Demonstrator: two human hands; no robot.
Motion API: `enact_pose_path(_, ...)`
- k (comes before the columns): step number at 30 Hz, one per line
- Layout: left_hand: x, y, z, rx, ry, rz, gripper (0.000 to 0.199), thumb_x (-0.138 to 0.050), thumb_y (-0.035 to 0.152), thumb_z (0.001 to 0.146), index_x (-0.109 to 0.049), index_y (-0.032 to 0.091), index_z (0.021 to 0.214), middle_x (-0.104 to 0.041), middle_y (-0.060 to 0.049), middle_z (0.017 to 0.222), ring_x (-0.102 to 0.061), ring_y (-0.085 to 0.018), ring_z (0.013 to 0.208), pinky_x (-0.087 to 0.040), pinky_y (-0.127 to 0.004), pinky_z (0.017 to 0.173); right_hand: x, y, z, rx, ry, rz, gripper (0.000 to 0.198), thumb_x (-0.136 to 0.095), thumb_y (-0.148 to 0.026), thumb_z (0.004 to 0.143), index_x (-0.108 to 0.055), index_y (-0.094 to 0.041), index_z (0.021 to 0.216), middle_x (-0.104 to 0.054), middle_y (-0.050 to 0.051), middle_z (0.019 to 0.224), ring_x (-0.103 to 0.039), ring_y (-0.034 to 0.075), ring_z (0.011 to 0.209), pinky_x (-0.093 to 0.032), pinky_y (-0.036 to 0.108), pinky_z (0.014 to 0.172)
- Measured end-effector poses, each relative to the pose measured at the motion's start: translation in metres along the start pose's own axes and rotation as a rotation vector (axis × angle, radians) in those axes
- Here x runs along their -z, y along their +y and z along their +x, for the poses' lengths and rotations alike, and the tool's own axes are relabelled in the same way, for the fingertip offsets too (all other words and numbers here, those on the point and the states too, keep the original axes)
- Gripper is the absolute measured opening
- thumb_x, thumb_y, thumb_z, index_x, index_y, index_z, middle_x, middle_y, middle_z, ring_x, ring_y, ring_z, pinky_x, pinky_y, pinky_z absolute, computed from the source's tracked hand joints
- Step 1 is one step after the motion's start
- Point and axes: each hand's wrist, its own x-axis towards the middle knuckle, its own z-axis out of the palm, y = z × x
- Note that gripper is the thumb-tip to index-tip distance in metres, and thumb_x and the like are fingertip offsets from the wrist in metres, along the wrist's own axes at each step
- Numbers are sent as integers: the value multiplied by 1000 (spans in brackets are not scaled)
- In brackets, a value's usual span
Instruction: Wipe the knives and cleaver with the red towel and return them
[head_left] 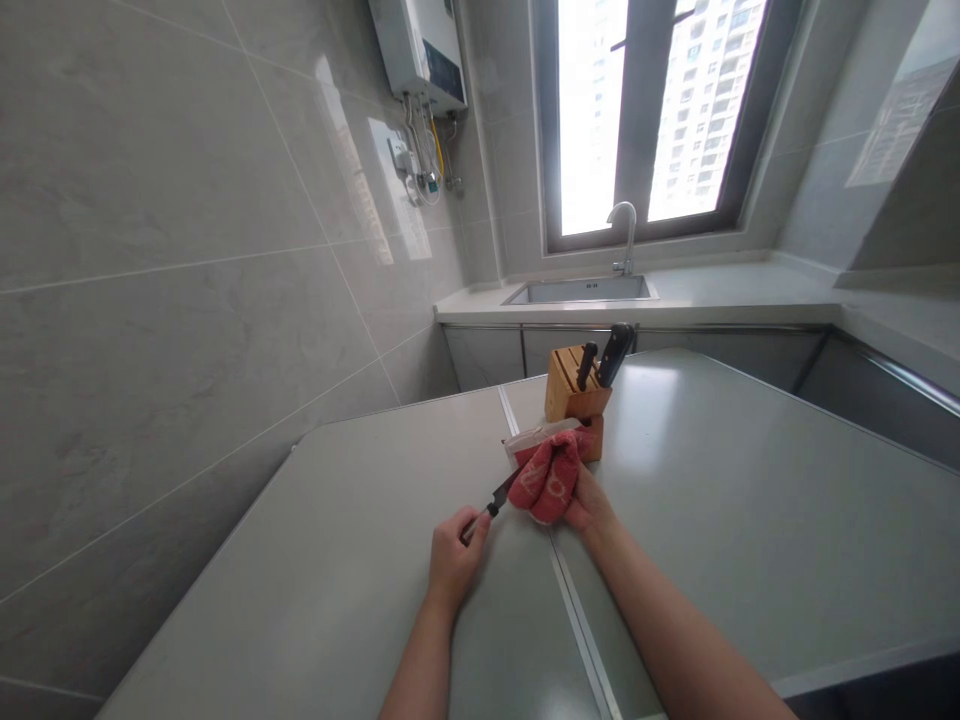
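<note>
My left hand [454, 552] is closed round the dark handle of a knife [502, 492], whose blade points up and to the right. A folded red cloth [546, 482] with pale markings is gripped in my right hand [588, 500]; it covers the far part of the blade. Just behind the cloth stands a wooden knife block [568, 386] with black-handled knives [615, 352] in its slots. Part of a whitish and red item [534, 438] shows between the cloth and the block; I cannot tell whether it belongs to the cloth.
The pale table [360, 530] has a metal strip [577, 605] running across it. Beyond it is a counter with a sink [581, 290] and a faucet [628, 235] under a window. A tiled wall [187, 330] rises at left, with a water heater [424, 55] mounted on it.
</note>
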Motion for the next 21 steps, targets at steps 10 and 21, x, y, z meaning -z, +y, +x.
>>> enact_pose_path(10, 0, -2, 0, -4, 42, 5, 34, -49, 40, 86, -53, 16, 63, -35, 5, 55, -34, -9, 54, -26, -20, 52, 0, -1, 2, 26, 70, 26, 35, -78, -40, 67, -65, -22, 94, -74, 4, 97, -65, 19, 101, -51, 30, 94)
enact_pose_path(21, 1, -3, -1, -15, 92, -18, 31, -51, 36, 85, -50, 16, 61, -33, 6, 55, -33, -9, 53, -25, -20, 51, -3, 3, -1, 72, 10, -136, 40, -74, -43, 71, -62, -19, 101, -70, 9, 107, -61, 23, 107, -47, 37, 97)
